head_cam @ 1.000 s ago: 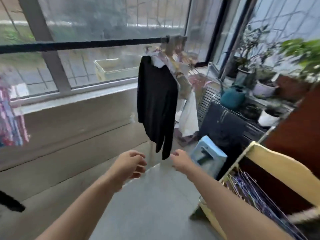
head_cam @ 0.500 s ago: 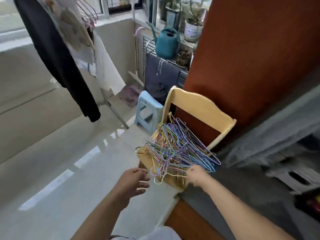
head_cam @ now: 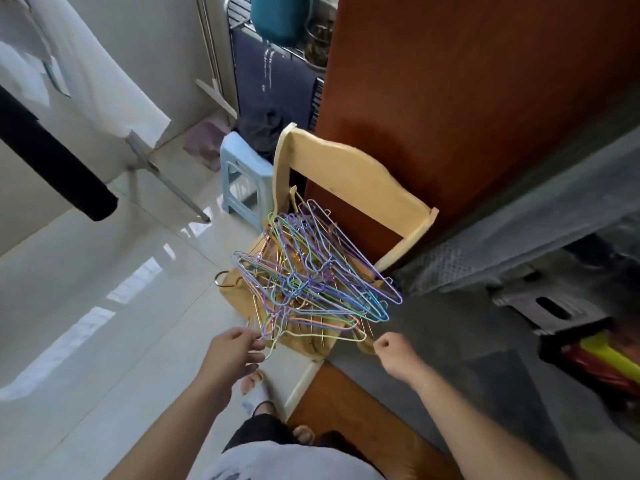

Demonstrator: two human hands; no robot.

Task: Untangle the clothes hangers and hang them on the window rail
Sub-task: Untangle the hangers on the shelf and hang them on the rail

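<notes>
Left hand [head_cam: 235, 351] pinches a wire at the edge of the hanger tangle [head_cam: 311, 278] on the wooden chair [head_cam: 349, 174]. Right hand [head_cam: 394, 355] fisted beside it, holding nothing.

I'm looking at a home, a laundry corner or enclosed balcony by the look of it; glossy pale floor tiles [head_cam: 104, 306]; white laundry [head_cam: 104, 81] hanging at upper left; a wooden chair [head_cam: 349, 174] heaped with wire clothes hangers [head_cam: 311, 275]; a light blue plastic stool [head_cam: 242, 174]; a teal watering can [head_cam: 277, 15].
</notes>
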